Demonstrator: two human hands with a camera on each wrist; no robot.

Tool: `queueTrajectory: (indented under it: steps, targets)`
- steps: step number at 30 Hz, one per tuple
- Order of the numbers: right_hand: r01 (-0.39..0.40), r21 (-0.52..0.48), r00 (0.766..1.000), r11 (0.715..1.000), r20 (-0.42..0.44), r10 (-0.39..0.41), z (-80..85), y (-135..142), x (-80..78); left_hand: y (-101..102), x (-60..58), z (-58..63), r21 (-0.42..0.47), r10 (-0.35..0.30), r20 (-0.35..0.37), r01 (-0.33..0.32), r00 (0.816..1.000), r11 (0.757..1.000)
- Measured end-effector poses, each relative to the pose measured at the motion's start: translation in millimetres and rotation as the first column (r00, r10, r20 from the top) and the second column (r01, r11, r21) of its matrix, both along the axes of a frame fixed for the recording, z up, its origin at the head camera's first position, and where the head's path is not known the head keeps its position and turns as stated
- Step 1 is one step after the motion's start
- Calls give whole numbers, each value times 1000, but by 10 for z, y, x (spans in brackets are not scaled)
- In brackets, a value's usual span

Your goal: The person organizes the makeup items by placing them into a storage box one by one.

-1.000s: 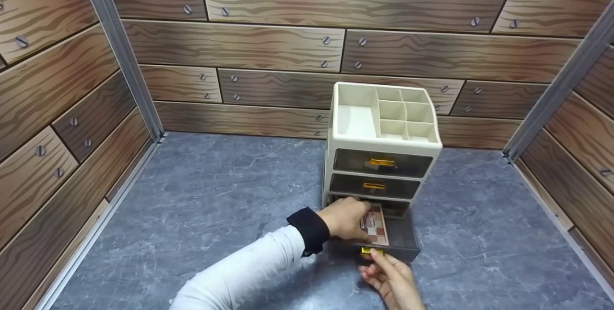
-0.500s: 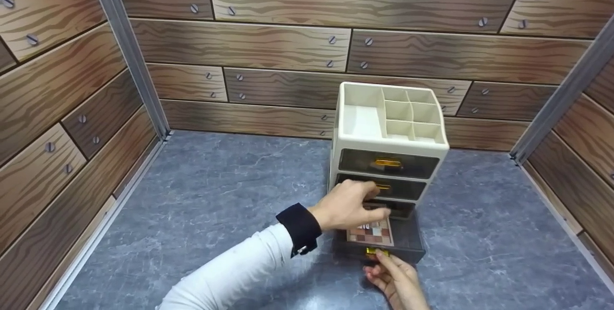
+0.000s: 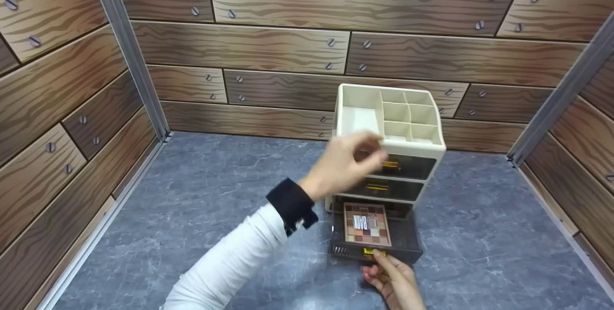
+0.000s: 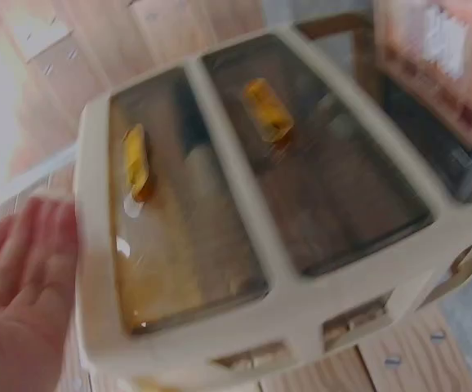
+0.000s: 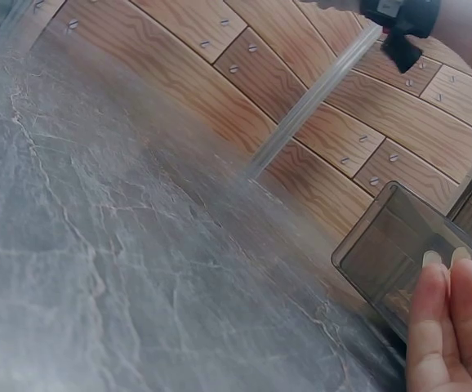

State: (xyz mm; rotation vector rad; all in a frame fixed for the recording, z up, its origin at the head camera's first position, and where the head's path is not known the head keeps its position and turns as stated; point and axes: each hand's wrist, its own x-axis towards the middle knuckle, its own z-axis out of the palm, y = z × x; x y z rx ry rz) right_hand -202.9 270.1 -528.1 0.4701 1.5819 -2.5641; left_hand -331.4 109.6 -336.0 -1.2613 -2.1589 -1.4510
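A cream desktop drawer organizer (image 3: 388, 144) stands with its bottom drawer (image 3: 404, 229) pulled out. Inside that smoky transparent drawer, toward its left side, lies a flat eyeshadow palette (image 3: 367, 224) with brown and pink squares. My right hand (image 3: 397, 280) pinches the yellow drawer handle (image 3: 368, 252), thumb on top; in the right wrist view its fingers (image 5: 463, 310) are at the drawer front. Higher up, my left hand (image 3: 341, 163) is in front of the top drawer, blurred, fingers loosely bent with nothing between them. The left wrist view shows its fingers (image 4: 44, 245) beside the organizer's top edge.
Two upper drawers with yellow handles (image 4: 136, 163) are closed. Divided compartments (image 3: 397, 111) form the organizer's top. Grey marbled tabletop (image 3: 230, 180) surrounds it, and wood-patterned walls (image 3: 268, 46) with metal corner strips stand behind and at both sides.
My left hand has risen from inside the bottom drawer to the level of the top drawer, leaving the palette lying there uncovered. My right hand stays on the handle.
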Motion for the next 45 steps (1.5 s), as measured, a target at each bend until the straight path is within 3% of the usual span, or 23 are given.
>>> queueTrajectory:
  steps: [4,7,9,12,16,18,21,24,27,29,33,35,37,42,44,45]
  targets:
    - [-3,-7,1000,1000,-4,3,-3,-21,2,-59,-170,140,230,116,-82,-94,990,969]
    - [-11,-15,1000,1000,-6,11,-4,-21,3,-106,-295,166,297,222,-92,-186,971,937]
    - [-13,-18,1000,1000,-8,12,-4,-17,1,-138,-376,168,278,274,-82,-242,958,929]
    - [-11,-19,1000,1000,-12,11,-3,-12,-2,-179,-481,178,179,328,-41,-316,944,932]
    - [-10,-18,1000,1000,-26,9,-10,-4,-4,-211,-594,217,-5,339,85,-339,937,941]
    - [-13,-14,999,1000,-37,13,-14,-1,1,-219,-644,227,-88,322,185,-311,928,946]
    - [-26,-11,998,1000,-56,25,-20,6,11,-229,-701,235,-185,287,336,-236,897,954]
    - [-30,-9,998,1000,-60,30,-22,11,12,-240,-739,257,-179,181,500,-103,847,978]
    - [-21,-10,999,1000,-40,21,-18,4,6,-248,-773,306,-147,85,623,10,778,989]
    - [-10,-8,1000,1000,-19,10,-9,-7,-1,-247,-800,345,-156,62,653,53,754,986]
    - [9,0,1000,1000,-5,-9,17,-37,-24,-240,-848,411,-221,92,656,75,749,972]
    - [16,2,1000,1000,-5,-16,28,-45,-32,-234,-866,421,-216,81,674,91,734,972]
    - [22,3,1000,1000,-3,-22,29,-45,-29,-223,-874,408,-168,33,709,123,705,978]
    - [23,6,1000,1000,17,-23,19,-31,0,-193,-868,299,-5,-116,785,194,608,981]
    - [21,5,1000,1000,15,-21,25,-24,2,-175,-862,256,40,-149,789,193,596,980]
    - [20,5,1000,1000,10,-20,32,-20,2,-165,-859,240,56,-161,784,190,599,980]
